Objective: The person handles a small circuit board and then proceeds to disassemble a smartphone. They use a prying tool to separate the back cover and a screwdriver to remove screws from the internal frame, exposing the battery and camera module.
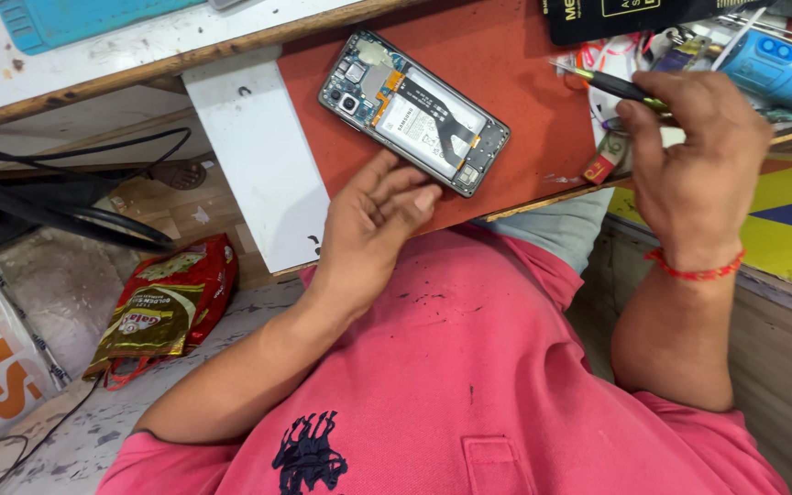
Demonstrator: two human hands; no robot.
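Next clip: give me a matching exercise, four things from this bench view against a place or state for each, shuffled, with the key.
Things:
1. opened phone
2. screwdriver
3. snack packet
4. left hand

Places or states:
A. lying on the floor beside the bench
B. pinched in the right hand
C. back cover off, lying on the red mat
D. fingers resting at the phone's near edge

Pairs: 1-C, 2-B, 3-A, 4-D

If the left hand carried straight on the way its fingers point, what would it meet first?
Most likely the opened phone: the left hand has its fingertips at the phone's near edge on the red mat, though contact is unclear.
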